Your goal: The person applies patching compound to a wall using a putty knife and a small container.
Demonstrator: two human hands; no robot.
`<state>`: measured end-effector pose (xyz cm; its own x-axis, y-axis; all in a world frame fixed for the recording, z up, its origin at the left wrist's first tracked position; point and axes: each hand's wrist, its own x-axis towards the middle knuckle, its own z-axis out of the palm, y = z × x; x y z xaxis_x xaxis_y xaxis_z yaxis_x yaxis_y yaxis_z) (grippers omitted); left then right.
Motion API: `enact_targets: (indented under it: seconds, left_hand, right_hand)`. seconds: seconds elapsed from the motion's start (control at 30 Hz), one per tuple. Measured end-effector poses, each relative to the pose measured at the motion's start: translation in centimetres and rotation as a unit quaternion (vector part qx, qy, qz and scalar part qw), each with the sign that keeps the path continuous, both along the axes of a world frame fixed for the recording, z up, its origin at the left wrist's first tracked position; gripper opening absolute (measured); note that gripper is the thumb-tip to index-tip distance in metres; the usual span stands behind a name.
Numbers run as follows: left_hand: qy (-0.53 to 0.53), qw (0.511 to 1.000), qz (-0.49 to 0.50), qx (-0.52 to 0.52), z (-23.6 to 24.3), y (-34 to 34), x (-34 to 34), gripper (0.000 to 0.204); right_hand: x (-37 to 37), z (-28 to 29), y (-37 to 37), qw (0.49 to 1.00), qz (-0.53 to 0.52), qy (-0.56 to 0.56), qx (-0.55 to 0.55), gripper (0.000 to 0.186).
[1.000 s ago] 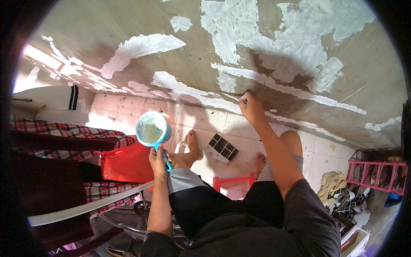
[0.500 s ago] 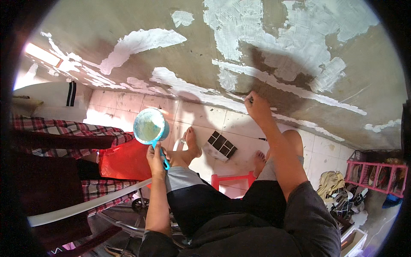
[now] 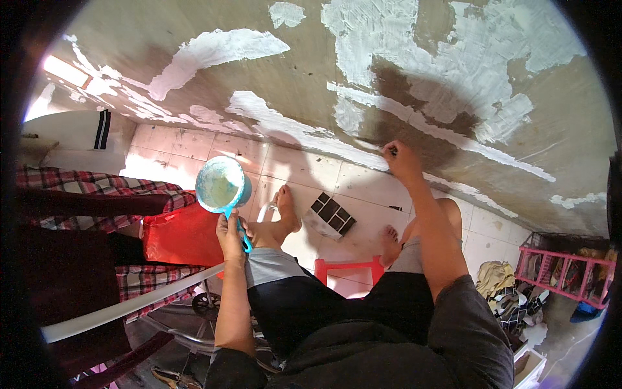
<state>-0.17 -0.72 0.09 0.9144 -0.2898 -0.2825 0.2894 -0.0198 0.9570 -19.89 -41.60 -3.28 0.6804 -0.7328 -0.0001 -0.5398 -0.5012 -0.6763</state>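
My left hand (image 3: 230,236) is closed round the handle of a light-blue dipper (image 3: 242,192), held open side up with pale paste inside. My right hand (image 3: 402,159) is closed on a small tool, mostly hidden by the fingers, at the low part of a grey wall (image 3: 538,110) marked with rough white patches (image 3: 350,35). The hand is beside a thin white strip (image 3: 324,142) just above the skirting line. A shadow falls on the wall over the hand.
Below me are a red stool (image 3: 346,266), a patterned tile piece (image 3: 332,215) and my bare feet. At left lie checked cloths (image 3: 97,178), a red bag (image 3: 178,233) and a white rail (image 3: 129,311). At right are a pink rack (image 3: 560,262) and piled cloths (image 3: 492,279).
My right hand has moved rightward along the wall, still closed. My left hand and the dipper have shifted slightly left and up in the view, and the wall appears a little higher.
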Motion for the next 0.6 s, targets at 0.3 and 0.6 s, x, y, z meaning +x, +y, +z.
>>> enact_targets:
  seconds: [0.3, 0.6]
  left_hand:
    - [0.001, 1.000, -0.006, 0.002, 0.9, -1.0, -0.1, 0.021]
    - [0.004, 1.000, -0.012, -0.004, 0.0, -0.6, 0.1, 0.023]
  right_hand:
    - [2.9, -6.8, 0.8, 0.995, -0.079, -0.022, -0.061, 0.029]
    - [1.4, -4.8, 0.5, 0.998, -0.018, -0.022, -0.050, 0.025]
